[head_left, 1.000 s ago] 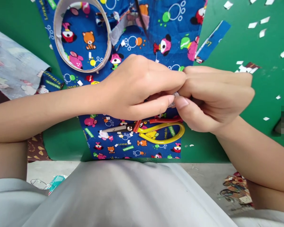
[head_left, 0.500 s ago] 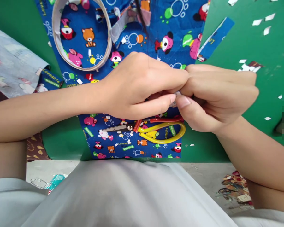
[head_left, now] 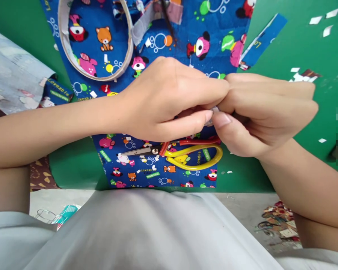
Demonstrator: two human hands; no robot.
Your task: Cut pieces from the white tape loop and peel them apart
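My left hand [head_left: 177, 97] and my right hand [head_left: 264, 108] meet knuckle to knuckle above a blue printed cloth [head_left: 169, 180]. Both are closed, thumbs almost tip to tip, pinching a small pale scrap [head_left: 215, 110] that looks like cloth. Fingers hide most of it, so its full shape cannot be made out. Just below the hands, scissors [head_left: 155, 151] with yellow and red handles lie on the cloth, blades pointing left. Beyond my left hand, a wide tape ring [head_left: 101, 78] rests on the same cloth.
A blue strip [head_left: 264, 41] lies at the cloth's right edge. White scraps [head_left: 316, 20] dot the green tabletop [head_left: 293, 165]. Pale folded fabric [head_left: 17, 71] is at the left. Beside the ring sits a crumpled strip [head_left: 142, 30]. A litter pile [head_left: 281, 221] is on the floor.
Both hands have shifted slightly to the right together, still pinching the pale scrap. The scissors stay in place on the cloth.
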